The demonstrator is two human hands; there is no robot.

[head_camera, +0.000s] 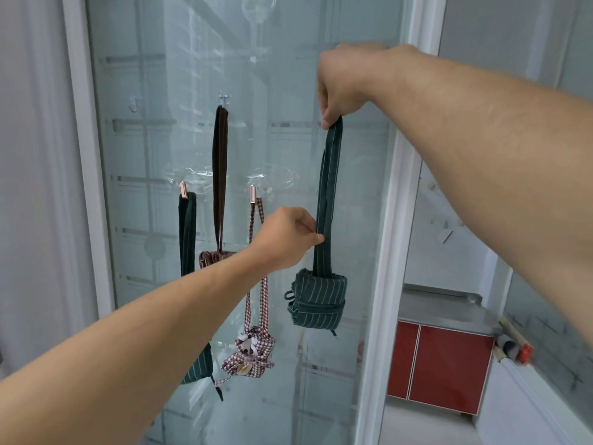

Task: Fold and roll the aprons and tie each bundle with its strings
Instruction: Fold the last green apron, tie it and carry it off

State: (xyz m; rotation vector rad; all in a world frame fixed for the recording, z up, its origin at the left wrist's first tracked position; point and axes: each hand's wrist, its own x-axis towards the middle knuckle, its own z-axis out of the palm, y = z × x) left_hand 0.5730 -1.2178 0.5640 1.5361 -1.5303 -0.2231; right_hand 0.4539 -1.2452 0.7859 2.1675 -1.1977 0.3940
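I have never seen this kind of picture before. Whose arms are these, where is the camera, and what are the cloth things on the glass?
There is one picture only, taken by a camera worn on a person's head, looking forward and down. So the two bare arms belong to that person, and no machine is there.

The right hand pinches the top of a green striped strap. The left hand pinches the same strap lower down. A rolled and tied green bundle hangs from that strap, in the air before a glass door.

Three other apron bundles already hang on hooks on the glass: a green one on the left, a brown one in the middle, and a checked one lower. To the right, further away, stands a red cabinet.
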